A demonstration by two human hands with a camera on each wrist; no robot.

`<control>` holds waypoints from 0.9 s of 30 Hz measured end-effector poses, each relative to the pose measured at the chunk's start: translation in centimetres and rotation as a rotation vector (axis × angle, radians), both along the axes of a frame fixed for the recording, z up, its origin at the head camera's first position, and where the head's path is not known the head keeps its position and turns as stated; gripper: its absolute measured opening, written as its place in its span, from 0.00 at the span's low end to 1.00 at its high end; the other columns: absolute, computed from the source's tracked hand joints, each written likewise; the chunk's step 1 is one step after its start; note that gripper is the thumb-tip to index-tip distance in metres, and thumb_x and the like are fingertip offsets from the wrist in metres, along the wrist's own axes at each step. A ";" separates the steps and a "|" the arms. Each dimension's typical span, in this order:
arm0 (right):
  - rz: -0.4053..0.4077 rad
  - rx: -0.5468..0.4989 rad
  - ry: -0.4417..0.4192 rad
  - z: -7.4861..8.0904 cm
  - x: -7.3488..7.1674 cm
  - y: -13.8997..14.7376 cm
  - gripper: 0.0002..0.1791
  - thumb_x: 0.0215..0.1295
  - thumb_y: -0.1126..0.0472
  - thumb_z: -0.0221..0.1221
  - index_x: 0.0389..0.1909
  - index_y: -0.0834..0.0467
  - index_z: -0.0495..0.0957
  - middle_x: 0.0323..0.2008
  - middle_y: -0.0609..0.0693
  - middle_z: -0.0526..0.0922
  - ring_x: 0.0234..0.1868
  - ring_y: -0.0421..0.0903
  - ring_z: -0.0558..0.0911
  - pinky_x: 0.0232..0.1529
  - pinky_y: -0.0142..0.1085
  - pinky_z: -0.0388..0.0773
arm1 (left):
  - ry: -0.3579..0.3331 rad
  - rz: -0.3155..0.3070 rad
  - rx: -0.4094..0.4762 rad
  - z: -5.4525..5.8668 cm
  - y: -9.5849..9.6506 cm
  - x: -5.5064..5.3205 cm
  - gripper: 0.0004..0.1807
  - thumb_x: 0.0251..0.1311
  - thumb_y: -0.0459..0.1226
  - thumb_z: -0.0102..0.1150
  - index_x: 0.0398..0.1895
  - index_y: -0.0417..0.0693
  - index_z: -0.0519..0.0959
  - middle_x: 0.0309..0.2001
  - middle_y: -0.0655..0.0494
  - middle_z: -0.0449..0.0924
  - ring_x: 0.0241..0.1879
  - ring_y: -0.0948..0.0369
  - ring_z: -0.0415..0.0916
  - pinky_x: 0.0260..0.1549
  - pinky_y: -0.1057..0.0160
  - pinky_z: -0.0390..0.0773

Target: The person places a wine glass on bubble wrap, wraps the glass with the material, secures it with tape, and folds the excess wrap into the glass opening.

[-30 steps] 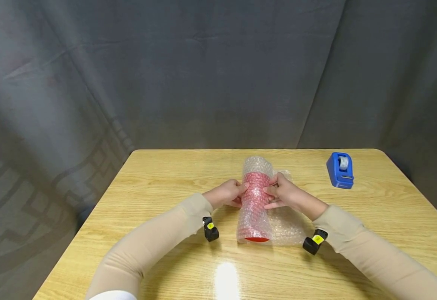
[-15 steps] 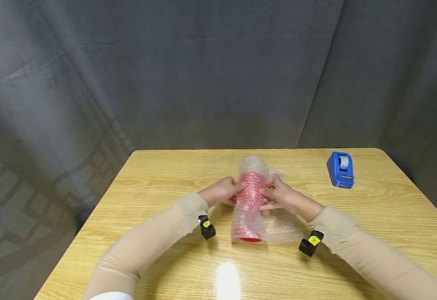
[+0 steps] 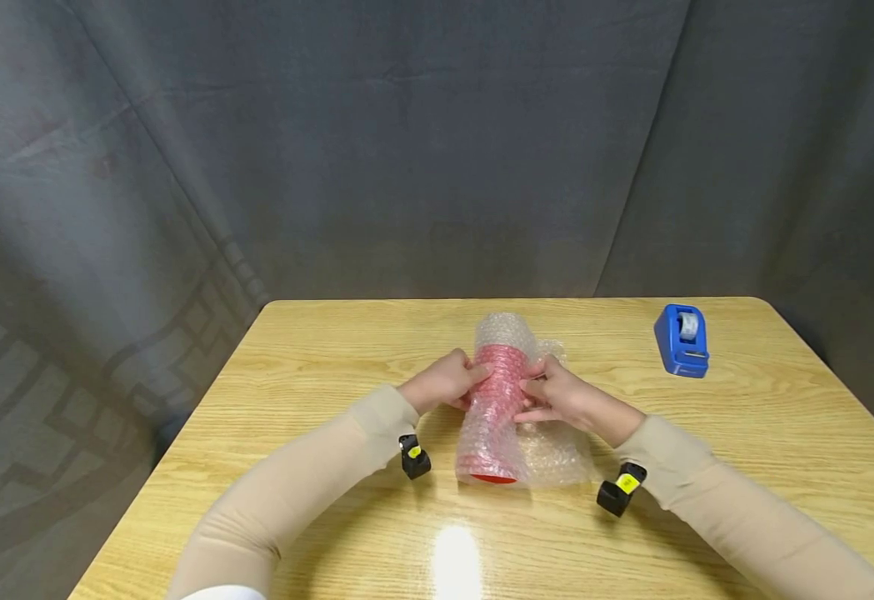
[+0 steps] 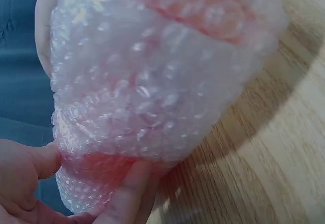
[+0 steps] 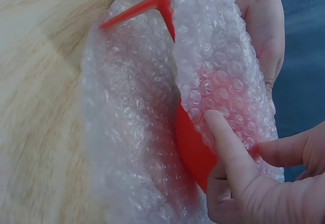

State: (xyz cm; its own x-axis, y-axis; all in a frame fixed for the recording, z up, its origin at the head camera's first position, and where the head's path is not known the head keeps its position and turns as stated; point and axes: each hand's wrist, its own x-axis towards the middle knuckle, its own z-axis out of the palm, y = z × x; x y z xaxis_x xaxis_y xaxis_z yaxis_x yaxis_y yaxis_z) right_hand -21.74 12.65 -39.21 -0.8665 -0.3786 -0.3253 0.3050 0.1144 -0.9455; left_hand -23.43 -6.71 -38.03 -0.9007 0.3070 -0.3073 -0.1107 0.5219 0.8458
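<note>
A red goblet [image 5: 190, 142] lies on its side in clear bubble wrap [image 3: 495, 421], its foot toward the near edge of the table. In the right wrist view its stem and foot show through the open side of the wrap. My left hand [image 3: 444, 379] grips the bundle from the left, thumb on top and fingers curled round the far end in the left wrist view. From the right, my right hand [image 3: 567, 392] pinches the wrap's free edge between thumb and fingers against the goblet's bowl. A loose flap of wrap spreads on the table under the right hand.
A blue tape dispenser [image 3: 681, 340] with a roll of clear tape stands at the back right of the wooden table [image 3: 332, 350]. Behind the table hangs a grey curtain [image 3: 437, 167]. Each sleeve carries a small black wrist camera [image 3: 616, 492].
The wrapped goblet has shifted a little to the left, rolling or sliding with both hands. Both hands keep their hold, and the flap on the right has drawn in slightly.
</note>
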 end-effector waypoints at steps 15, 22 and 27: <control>0.106 -0.021 0.003 0.0 -0.2 1.0 0.11 0.72 0.59 0.53 0.37 0.66 0.70 0.27 0.51 0.79 0.28 0.44 0.83 0.42 0.39 0.85 | 0.094 0.000 -0.090 -0.1 0.9 0.3 0.26 0.70 0.45 0.52 0.53 0.28 0.64 0.38 0.44 0.73 0.27 0.56 0.81 0.30 0.59 0.87; 0.071 0.009 0.016 -0.2 -0.1 0.8 0.13 0.70 0.61 0.55 0.40 0.67 0.64 0.25 0.50 0.78 0.27 0.42 0.83 0.41 0.40 0.86 | 0.107 0.002 -0.124 0.2 1.3 0.4 0.32 0.69 0.46 0.53 0.61 0.26 0.59 0.42 0.40 0.75 0.27 0.56 0.82 0.31 0.57 0.87; 0.054 0.040 0.020 -0.4 0.0 0.8 0.19 0.69 0.63 0.56 0.46 0.69 0.57 0.29 0.53 0.77 0.28 0.42 0.82 0.41 0.40 0.86 | 0.115 0.004 -0.142 0.2 1.5 0.4 0.36 0.69 0.46 0.54 0.65 0.27 0.56 0.44 0.40 0.75 0.26 0.58 0.81 0.30 0.59 0.87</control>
State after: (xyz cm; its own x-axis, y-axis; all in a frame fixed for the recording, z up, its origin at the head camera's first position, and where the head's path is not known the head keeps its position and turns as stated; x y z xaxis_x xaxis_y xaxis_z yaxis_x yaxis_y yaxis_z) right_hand -21.78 13.40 -39.58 -0.8518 -0.4117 -0.3239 0.2784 0.1679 -0.9457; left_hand -23.04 -5.18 -37.79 -0.9335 0.2646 -0.2419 -0.0193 0.6366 0.7710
